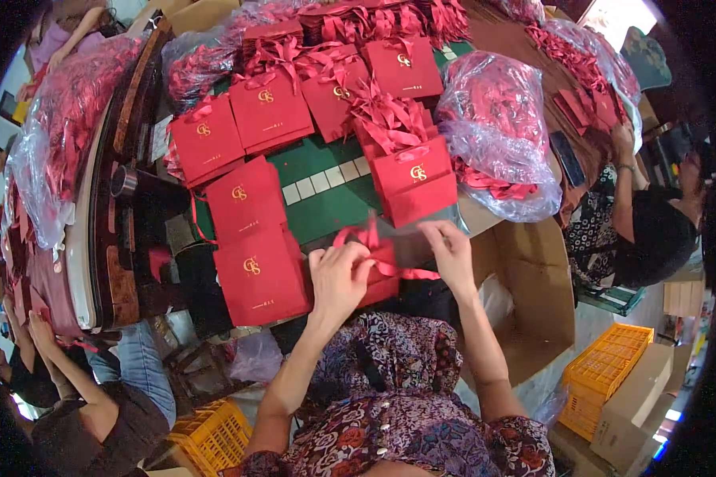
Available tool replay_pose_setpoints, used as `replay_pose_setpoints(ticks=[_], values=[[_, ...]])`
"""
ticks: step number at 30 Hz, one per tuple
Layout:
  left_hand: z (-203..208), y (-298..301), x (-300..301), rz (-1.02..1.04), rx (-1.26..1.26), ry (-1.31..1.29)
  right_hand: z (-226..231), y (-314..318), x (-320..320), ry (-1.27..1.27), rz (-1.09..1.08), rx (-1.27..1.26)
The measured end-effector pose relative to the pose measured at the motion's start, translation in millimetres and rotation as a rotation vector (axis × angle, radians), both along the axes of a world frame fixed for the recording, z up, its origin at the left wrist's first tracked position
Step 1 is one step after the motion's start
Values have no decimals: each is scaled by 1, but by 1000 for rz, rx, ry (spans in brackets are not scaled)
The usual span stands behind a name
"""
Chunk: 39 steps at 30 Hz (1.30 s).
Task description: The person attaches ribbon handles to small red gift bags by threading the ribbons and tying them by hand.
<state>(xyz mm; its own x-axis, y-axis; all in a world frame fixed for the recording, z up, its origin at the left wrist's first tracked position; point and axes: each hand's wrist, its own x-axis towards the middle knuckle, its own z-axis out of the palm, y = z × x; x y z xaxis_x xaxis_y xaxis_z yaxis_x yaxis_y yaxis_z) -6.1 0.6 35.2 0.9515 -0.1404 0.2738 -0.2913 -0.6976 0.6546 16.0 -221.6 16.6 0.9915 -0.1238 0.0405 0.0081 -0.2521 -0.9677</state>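
My left hand (338, 278) is closed in a pinch on the red ribbon (366, 238) of a small red paper gift bag (380, 292). That bag is near my lap at the table's front edge, partly hidden by the hand. One loose ribbon end (418, 274) stretches right, toward my right hand (451, 258). My right hand is raised, thumb and forefinger pressed together; whatever they hold is too small to make out. Left of my hands lies a stack of red gift bags (262, 278) with gold print. Just beyond stands a group of ribboned bags (412, 179).
More red bags (269, 111) line the green table (326, 215). Clear plastic sacks of red ribboned bags (497, 119) stand at right and far left. An open cardboard box (533, 294) is beside my right arm. Yellow crates (608, 370) stand on the floor. People work on both sides.
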Motion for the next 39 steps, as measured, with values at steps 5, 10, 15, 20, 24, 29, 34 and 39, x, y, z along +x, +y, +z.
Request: replay_pose_setpoints(ticks=[5, 10, 15, 20, 24, 29, 34, 39], values=[[-8, 10, 12, 135, -28, 17, -26, -26, -52, 360, 166, 69], [-14, 10, 18, 130, -18, 45, -68, -16, -80, 910, 139, 782], [-12, 9, 20, 120, 2, 43, -119, -12, -63, 826, -244, 1577], [-17, 8, 23, 128, 27, 43, -84, -5, -67, 446, -483, 1137], [-30, 1, 33, 144, 54, 6, -32, 6, -67, 86, -549, 483], [-35, -11, 27, 171, -6, -86, -3, 27, -67, -232, -248, -115], [-2, -16, -20, 80, -499, 5, -9, 50, -60, -367, 2, -510], [-10, -17, -55, 87, -487, 84, -5, 63, -59, -419, 80, -609]])
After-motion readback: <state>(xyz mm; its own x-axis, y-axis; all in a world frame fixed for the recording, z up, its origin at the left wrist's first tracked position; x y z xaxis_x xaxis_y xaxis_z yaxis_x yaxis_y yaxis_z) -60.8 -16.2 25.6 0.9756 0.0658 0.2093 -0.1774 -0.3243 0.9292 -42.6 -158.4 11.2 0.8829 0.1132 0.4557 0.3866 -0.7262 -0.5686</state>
